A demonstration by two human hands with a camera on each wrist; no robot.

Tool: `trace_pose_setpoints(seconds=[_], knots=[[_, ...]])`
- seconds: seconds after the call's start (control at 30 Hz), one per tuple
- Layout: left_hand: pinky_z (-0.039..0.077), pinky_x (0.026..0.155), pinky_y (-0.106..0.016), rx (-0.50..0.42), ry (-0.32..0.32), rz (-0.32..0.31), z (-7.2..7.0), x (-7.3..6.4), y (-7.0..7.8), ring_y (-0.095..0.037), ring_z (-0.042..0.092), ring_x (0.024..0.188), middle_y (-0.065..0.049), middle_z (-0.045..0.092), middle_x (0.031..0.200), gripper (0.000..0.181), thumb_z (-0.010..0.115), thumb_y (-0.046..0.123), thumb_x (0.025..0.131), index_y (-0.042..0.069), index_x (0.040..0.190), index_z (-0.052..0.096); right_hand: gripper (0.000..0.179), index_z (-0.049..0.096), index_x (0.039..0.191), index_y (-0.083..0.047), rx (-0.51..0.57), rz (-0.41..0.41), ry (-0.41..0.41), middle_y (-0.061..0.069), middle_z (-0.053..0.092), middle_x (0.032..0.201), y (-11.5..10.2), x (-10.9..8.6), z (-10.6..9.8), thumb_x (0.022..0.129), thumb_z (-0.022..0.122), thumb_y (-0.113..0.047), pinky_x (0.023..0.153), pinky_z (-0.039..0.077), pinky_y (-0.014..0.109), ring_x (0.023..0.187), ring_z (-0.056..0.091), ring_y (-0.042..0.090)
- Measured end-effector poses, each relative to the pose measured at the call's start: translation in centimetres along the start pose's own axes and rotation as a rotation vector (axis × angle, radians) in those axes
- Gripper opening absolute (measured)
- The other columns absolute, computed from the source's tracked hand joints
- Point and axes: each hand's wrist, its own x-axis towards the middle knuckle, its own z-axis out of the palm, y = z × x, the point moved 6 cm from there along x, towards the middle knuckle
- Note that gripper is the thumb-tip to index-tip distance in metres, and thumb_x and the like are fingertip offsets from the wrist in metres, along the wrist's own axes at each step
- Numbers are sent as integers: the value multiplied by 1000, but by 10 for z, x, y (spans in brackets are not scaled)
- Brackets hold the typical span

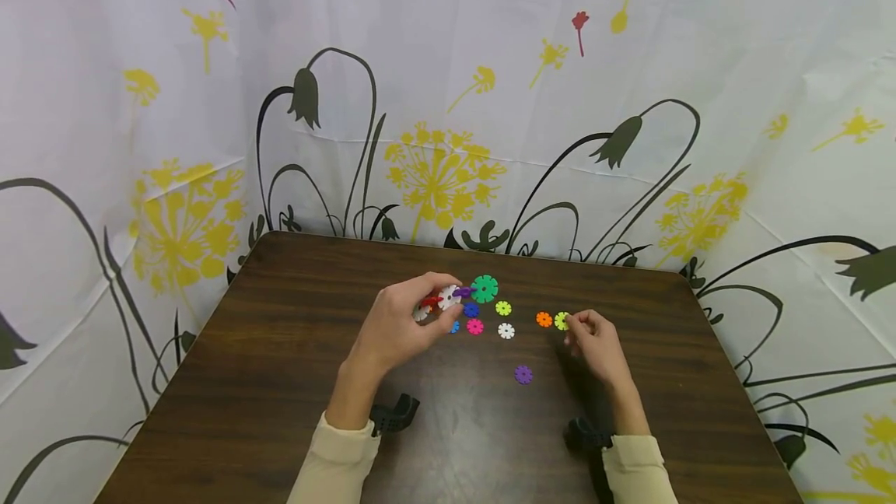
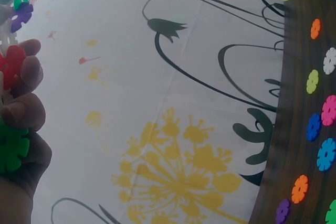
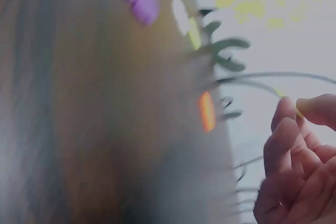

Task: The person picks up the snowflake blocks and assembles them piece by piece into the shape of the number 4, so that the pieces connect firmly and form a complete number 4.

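My left hand (image 1: pixel 406 317) holds a chain of linked notched plastic discs above the table. The chain shows a green disc (image 1: pixel 484 288) at its far end, then a purple disc (image 2: pixel 22 17), a white disc (image 1: pixel 449 298) and a red disc (image 2: pixel 12 66). Another green disc (image 2: pixel 11 149) sits low in the left wrist view, by the palm; fingers hide part of the chain. To the right, my right hand (image 1: pixel 596 344) pinches a yellow-green disc (image 1: pixel 561 321) between thumb and fingertip. In the right wrist view this disc is almost edge-on.
Loose discs lie on the dark wooden table (image 1: pixel 280 364): an orange disc (image 1: pixel 544 320), a white one, a yellow-green one, a pink disc (image 1: pixel 475 326), blue ones and a purple disc (image 1: pixel 523 375) nearer me. A flower-printed curtain (image 1: pixel 448 99) hangs behind the table.
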Motion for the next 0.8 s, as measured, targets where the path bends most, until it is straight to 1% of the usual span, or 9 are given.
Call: trace_pose_setpoints(seconds=[0.1, 0.17, 0.23, 0.33, 0.4, 0.5, 0.57, 0.63, 0.8], knots=[[54, 61, -21, 15, 7, 9, 0, 0, 0, -5, 60, 70, 3, 73, 88, 23, 78, 17, 92, 13, 115, 72, 37, 65, 112, 2, 49, -34, 1, 13, 76, 83, -19, -4, 2, 110, 63, -35, 61, 58, 31, 58, 62, 19], [51, 58, -20, 14, -3, 1, 1, 0, 0, -4, 58, 67, 3, 70, 83, 22, 78, 16, 93, 13, 113, 71, 36, 65, 114, 2, 86, -54, -7, 15, 78, 87, -31, -7, 4, 110, 63, -33, 63, 61, 36, 60, 65, 21], [48, 56, -19, 4, -28, -18, 2, -1, -1, -3, 55, 65, 4, 69, 80, 20, 77, 16, 93, 13, 112, 71, 34, 64, 115, 2, 115, -75, -16, 15, 79, 90, -43, -10, 6, 111, 63, -31, 65, 63, 41, 60, 67, 26], [47, 55, -20, -6, -77, -62, 6, -2, -2, -1, 54, 64, 6, 69, 79, 19, 76, 18, 96, 13, 114, 72, 33, 64, 116, 1, 146, -114, -26, 15, 80, 92, -60, -15, 6, 111, 64, -31, 65, 63, 43, 60, 67, 33], [48, 55, -20, -4, -103, -83, 8, -1, -2, -1, 55, 64, 6, 71, 82, 23, 75, 20, 98, 14, 120, 74, 32, 64, 117, 1, 161, -138, -30, 17, 80, 92, -70, -18, 4, 111, 64, -30, 62, 62, 40, 58, 64, 33], [47, 54, -21, 8, -121, -101, 10, -1, -3, 0, 54, 63, 8, 72, 81, 25, 74, 21, 100, 15, 124, 74, 31, 64, 118, 2, 201, -174, -48, 16, 79, 90, -85, -24, 4, 110, 64, -28, 59, 59, 33, 56, 60, 25], [46, 53, -21, 17, -126, -110, 9, -1, -4, -1, 53, 61, 9, 70, 79, 25, 73, 22, 100, 15, 124, 74, 29, 63, 118, 3, 218, -212, -67, 14, 78, 88, -96, -29, 6, 110, 64, -24, 59, 58, 30, 57, 59, 20], [43, 51, -21, 23, -127, -117, 10, -2, -4, -1, 50, 59, 10, 66, 74, 22, 73, 22, 100, 14, 121, 74, 25, 63, 119, 4, 228, -262, -90, 11, 78, 88, -109, -34, 10, 110, 64, -20, 59, 58, 28, 60, 61, 18], [39, 50, -20, 28, -152, -107, 12, -2, -3, 1, 45, 57, 11, 60, 69, 22, 73, 22, 100, 11, 119, 76, 16, 63, 118, 6, 277, -419, -123, 15, 76, 86, -148, -48, 19, 109, 63, -8, 57, 56, 25, 62, 63, 19]])
